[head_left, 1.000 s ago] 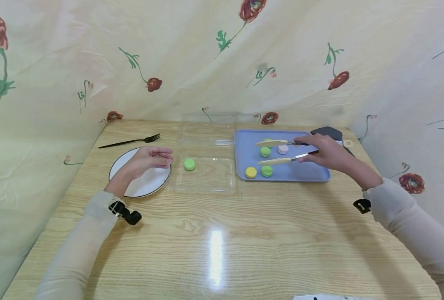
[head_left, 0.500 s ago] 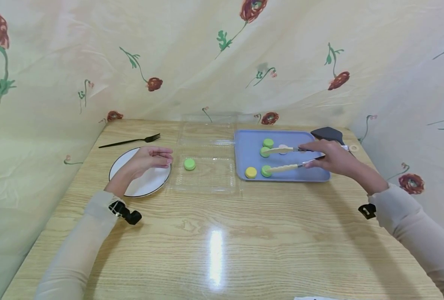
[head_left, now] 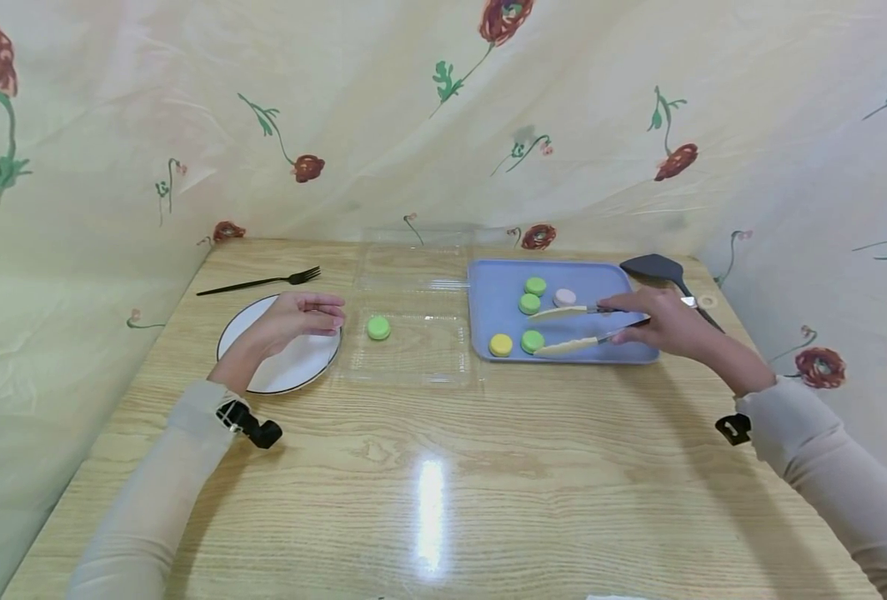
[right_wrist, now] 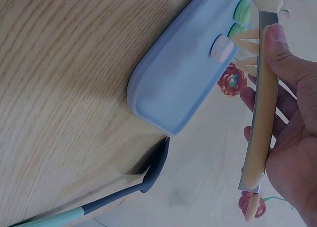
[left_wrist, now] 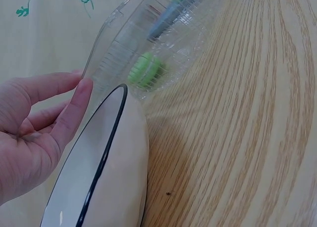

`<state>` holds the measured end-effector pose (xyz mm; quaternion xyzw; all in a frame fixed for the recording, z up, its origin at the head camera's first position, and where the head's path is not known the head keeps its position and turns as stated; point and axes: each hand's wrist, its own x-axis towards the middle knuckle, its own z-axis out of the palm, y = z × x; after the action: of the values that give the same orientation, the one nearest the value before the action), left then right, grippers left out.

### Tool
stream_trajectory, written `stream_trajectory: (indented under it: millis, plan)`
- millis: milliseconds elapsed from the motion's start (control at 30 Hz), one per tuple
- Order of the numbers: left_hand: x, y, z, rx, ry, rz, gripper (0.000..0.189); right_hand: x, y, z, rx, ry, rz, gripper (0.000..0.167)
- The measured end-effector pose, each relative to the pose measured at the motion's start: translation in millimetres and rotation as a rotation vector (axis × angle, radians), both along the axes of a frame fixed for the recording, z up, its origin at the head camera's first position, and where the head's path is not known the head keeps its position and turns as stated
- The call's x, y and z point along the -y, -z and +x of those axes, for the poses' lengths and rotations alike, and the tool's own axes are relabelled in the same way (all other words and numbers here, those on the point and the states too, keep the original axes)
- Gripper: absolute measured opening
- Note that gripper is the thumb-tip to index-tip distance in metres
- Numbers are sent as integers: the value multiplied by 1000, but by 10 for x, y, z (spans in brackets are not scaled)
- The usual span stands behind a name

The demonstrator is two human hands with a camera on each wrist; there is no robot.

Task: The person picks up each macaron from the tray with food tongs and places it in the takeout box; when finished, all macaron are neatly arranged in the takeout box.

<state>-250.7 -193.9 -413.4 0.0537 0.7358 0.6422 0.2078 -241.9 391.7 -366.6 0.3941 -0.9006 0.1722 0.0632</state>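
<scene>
My right hand (head_left: 661,319) grips food tongs (right_wrist: 266,103) with cream tips, held over the blue tray (head_left: 601,346). The tong arms stand apart; the nearer tip is at a green macaron (head_left: 532,342) at the tray's front. Also on the tray are a yellow macaron (head_left: 500,345), a pale pink macaron (head_left: 564,297) and two more green ones (head_left: 529,303). My left hand (head_left: 288,323) is above the white plate (head_left: 289,375), thumb and finger pinching the edge of a clear plastic container (left_wrist: 111,34). Inside that container lies one green macaron (head_left: 378,327).
A black fork (head_left: 259,285) lies behind the plate. Beyond the tray's right end is a dark spatula (head_left: 652,267), its handle partly under my right hand in the head view. Floral cloth (head_left: 383,125) hangs behind the wooden table (head_left: 323,483).
My right hand has moved right with the tongs; their tips have shifted right and toward me, from beside the back green macarons. My left hand stays in place.
</scene>
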Motion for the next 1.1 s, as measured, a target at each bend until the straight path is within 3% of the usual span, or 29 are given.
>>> stream_trajectory:
  millis: [167,400,767,1100]
  plan:
    - [1,4,-3,0,1,2,53,2,35,13,-17,14,10,54]
    - [3,7,-2,-5,0,-1,53,19,50,30,35,89,47,52]
    - [4,13,-7,-7,-4,-2,53,46,118,-3,-15,26,-9,49]
    - [0,6,-2,-1,-5,1,54,82,122,-23,7,49,5,49]
